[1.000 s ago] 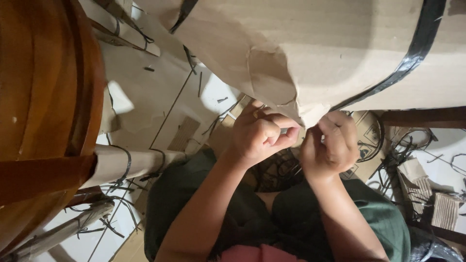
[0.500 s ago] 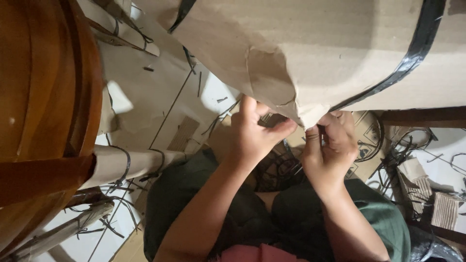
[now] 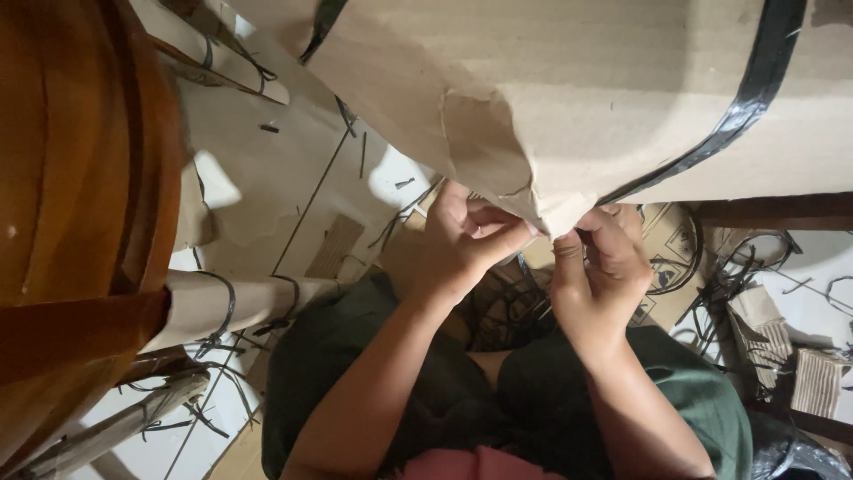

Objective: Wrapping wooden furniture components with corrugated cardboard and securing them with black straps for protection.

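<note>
Brown cardboard wrap [image 3: 569, 98] fills the upper centre and right of the frame, its torn lower corner hanging down to a point at centre, just above the lap. The step in hand looks like peeling or tearing that wrap at its corner. The left hand [image 3: 466, 244] pinches the loose flap from the left side, thumb and fingers pressed together on the edge; the right hand [image 3: 600, 267] is curled just beside it, fingertips closed on the corner's tip or something small there, too hidden to tell. A black strap [image 3: 755, 89] curves over the wrap from upper right down toward the corner. The wrap's long axis seems to run left to right across the frame, the corner pointing down. The next move likely calls for a firm grip close to the tear. A brown wooden chair [image 3: 80, 204] fills the left, and cut straps [image 3: 737, 284] litter the floor at lower right.
</note>
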